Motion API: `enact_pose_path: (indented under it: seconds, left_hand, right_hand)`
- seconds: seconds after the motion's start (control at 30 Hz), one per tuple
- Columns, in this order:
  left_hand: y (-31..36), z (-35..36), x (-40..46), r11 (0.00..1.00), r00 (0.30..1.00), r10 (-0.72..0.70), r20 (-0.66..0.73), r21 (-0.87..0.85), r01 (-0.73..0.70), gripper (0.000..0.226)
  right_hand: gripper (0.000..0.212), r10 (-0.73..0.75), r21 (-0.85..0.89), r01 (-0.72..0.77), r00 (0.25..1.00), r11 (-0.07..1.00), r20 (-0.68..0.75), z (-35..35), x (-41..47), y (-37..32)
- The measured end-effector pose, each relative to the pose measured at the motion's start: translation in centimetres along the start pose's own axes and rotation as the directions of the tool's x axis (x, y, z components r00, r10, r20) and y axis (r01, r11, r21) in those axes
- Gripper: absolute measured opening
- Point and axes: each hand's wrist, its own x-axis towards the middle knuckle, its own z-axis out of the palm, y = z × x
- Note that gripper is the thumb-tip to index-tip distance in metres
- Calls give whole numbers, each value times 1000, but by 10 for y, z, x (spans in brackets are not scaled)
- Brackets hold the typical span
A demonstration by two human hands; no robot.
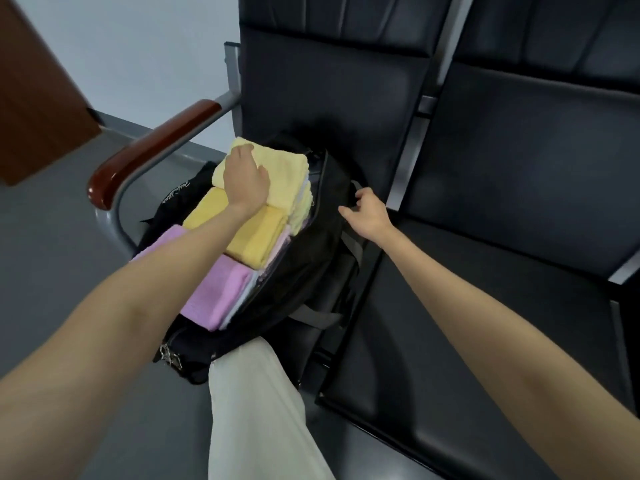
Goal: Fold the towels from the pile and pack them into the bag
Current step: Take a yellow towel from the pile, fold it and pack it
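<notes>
On the left seat (pixel 346 98), beside the armrest (pixel 156 147): black bag (pixel 304 271) lying open, packed with folded towels in a row. Pale yellow towel (pixel 287 174) farthest, deeper yellow towel (pixel 252 237) in the middle, pink towel (pixel 214 292) nearest, white and pastel edges showing beneath. Left hand (pixel 244 178) flat on the pale yellow towel, fingers spread, pressing down, gripping nothing. Right hand (pixel 369 211) at the bag's right edge, fingers loosely curled near a grey strap (pixel 349 244); cannot tell whether pinching fabric. Light trouser leg (pixel 256 410) against the bag's near end.
</notes>
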Motion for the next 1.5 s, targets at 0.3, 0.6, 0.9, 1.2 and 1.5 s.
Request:
enact_pose_path:
  seconds: [0.3, 0.6, 0.9, 1.2, 1.5]
  left_hand:
    - [136, 39, -150, 916, 881, 401, 250, -127, -381, 37]
    - [283, 108, -301, 692, 491, 712, 502, -387, -609, 39]
    - [399, 163, -417, 469, 91, 812, 576, -553, -689, 42]
    - [448, 225, -491, 607, -53, 676, 735, -596, -525, 57]
    - [495, 210, -483, 878, -84, 188, 979, -129, 461, 23]
  right_hand:
    - [66, 208, -227, -213, 977, 950, -48, -126, -135, 154]
    - [62, 524, -159, -579, 802, 800, -285, -234, -317, 329]
    - [68, 683, -48, -747, 629, 663, -371, -284, -420, 426]
    - [38, 650, -110, -705, 695, 701, -307, -279, -426, 465]
    - [26, 359, 303, -261, 869, 917, -339, -299, -414, 400]
